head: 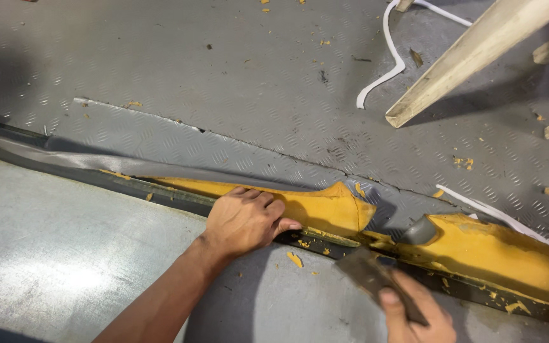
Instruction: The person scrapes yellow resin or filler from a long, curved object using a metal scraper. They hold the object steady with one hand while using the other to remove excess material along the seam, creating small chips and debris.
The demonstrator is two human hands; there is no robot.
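My left hand (pixel 244 221) presses on the peeled-back edge of a grey patterned floor covering (pixel 179 166), gripping the flap whose yellow glue-coated underside (pixel 325 206) is turned up. My right hand (pixel 414 314) at the bottom right holds a flat metal scraper (pixel 376 274), its blade angled toward the seam between the two yellow patches. A second lifted yellow patch (pixel 497 251) lies to the right of the blade. A dark metal strip (pixel 179 197) runs along the seam under my left hand.
Grey embossed flooring (pixel 255 70) covers the far area, dotted with yellow crumbs (pixel 295 259). A white cord (pixel 392 60) curls at top centre beside pale wooden legs (pixel 471 51). A smooth grey metal sheet (pixel 65 254) fills the near left.
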